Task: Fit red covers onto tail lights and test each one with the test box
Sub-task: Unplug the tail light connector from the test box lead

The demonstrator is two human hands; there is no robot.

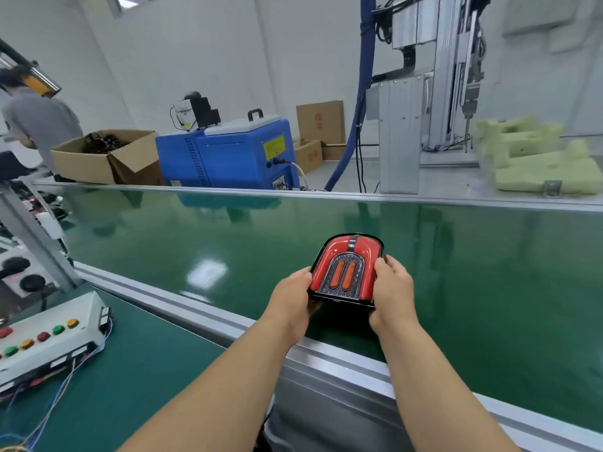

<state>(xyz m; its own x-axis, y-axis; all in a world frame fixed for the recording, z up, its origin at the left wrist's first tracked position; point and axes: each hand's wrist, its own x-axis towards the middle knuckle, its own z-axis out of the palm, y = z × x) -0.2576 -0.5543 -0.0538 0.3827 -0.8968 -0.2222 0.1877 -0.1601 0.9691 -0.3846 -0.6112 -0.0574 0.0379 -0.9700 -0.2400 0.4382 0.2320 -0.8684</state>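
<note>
Head view: at 10 o'clock, beyond the belt (228, 243), an open cardboard box (85, 164) holds a dark tangle too small to name. At centre, the left hand (293, 296) and right hand (393, 288) grip the red-covered tail light (346, 269) by its sides, fingers (381, 267) curled round its edges, just past the belt's near rail (195, 308). Whether it touches the belt is unclear. Bare belt stretches toward 3 o'clock. At 8 o'clock the test box (49, 340) sits on the bench (137, 370), its left end cut off.
</note>
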